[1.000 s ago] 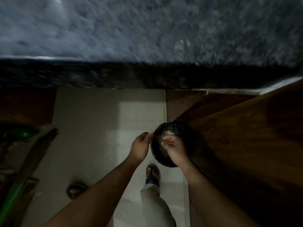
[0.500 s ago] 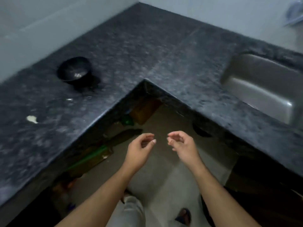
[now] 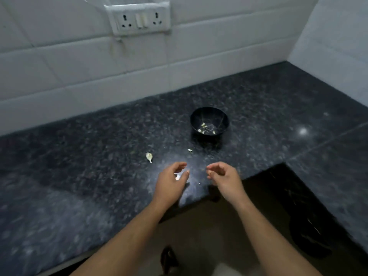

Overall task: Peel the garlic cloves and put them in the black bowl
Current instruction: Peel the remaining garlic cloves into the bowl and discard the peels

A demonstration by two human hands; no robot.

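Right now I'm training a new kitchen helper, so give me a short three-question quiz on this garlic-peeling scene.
1. True or false: the black bowl stands on the counter.
2. What is either hand holding? A) a knife B) nothing that can be seen C) the bowl
3. Fill in: the loose garlic clove lies to the ___ of the bowl.

Key:
1. True; small pale pieces lie inside it.
2. B; the left hand and right hand hover with loosely curled fingers near the counter's edge.
3. Left, nearer the person; a smaller pale scrap lies between them.
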